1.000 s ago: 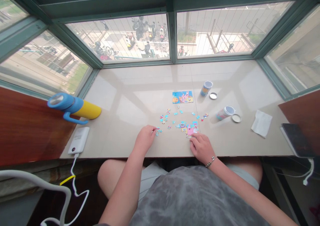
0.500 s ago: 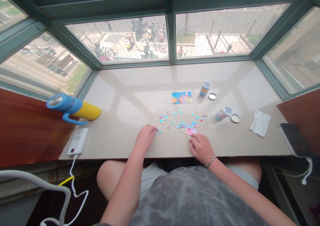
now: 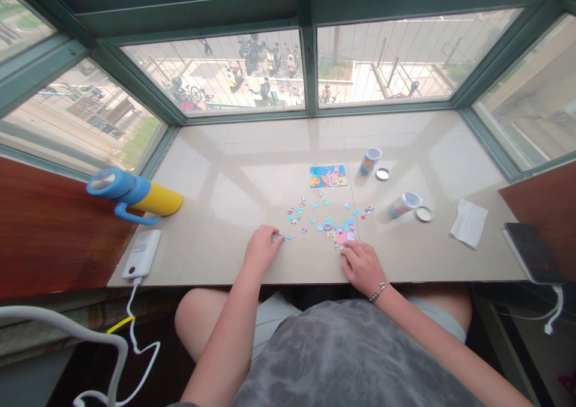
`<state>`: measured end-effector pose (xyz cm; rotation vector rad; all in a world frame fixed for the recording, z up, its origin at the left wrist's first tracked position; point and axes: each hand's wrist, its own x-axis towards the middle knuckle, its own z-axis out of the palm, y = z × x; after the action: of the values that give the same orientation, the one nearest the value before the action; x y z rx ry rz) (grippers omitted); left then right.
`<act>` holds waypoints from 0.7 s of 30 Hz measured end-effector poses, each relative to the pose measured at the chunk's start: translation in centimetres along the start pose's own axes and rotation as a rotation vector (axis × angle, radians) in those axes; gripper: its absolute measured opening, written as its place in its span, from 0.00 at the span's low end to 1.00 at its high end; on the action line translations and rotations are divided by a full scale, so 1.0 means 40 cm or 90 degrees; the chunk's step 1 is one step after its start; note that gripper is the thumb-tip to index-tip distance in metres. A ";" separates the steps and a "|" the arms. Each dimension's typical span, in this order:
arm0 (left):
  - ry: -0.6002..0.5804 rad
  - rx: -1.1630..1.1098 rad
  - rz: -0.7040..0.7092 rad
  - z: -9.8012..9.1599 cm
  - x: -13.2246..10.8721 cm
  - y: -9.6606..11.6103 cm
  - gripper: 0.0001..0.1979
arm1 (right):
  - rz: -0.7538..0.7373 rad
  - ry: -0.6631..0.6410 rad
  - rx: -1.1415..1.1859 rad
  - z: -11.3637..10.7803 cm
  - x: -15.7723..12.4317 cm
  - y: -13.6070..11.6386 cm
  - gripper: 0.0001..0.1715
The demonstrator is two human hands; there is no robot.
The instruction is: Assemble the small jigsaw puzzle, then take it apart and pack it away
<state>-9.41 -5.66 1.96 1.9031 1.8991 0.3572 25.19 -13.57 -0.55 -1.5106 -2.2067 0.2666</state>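
Observation:
My left hand [image 3: 263,248] hovers low at the left end of the loose jigsaw pieces [image 3: 288,238]. Its thumb and forefinger are a little apart, with small blue pieces showing between and beside them. A partly joined jigsaw puzzle [image 3: 344,234], with a pink cartoon figure, lies in front of my right hand [image 3: 362,263]. The fingers of that hand are bent and press on the puzzle's lower edge; the thumb is tucked beside them. More loose pieces are scattered in an arc above. Behind them lies a rectangular cartoon picture card [image 3: 328,176].
Two small cans [image 3: 370,161] stand at the right, with round lids [image 3: 423,214] beside them. Farther right are a white tissue [image 3: 469,224] and a dark notebook-like object [image 3: 533,252]. A blue and yellow bottle [image 3: 157,199] and a white power bank [image 3: 141,254] lie at the left.
The left thumb and forefinger have parted slightly, and a piece that showed at their tips now appears lower among the others. My right hand stays on the puzzle's edge.

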 end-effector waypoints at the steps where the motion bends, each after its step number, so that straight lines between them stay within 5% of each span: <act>1: -0.001 0.001 -0.001 0.001 0.002 0.001 0.09 | -0.001 0.003 0.001 0.000 0.000 0.000 0.10; 13: -0.053 -0.154 -0.093 -0.012 0.018 0.061 0.09 | -0.001 0.008 0.014 -0.002 -0.002 -0.001 0.10; 21: -0.111 -0.215 -0.030 0.075 0.057 0.191 0.09 | -0.011 0.019 0.011 -0.004 0.001 -0.003 0.11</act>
<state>-1.20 -3.53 2.66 1.6095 1.6497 0.4502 25.15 -13.59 -0.36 -1.4757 -2.1882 0.2563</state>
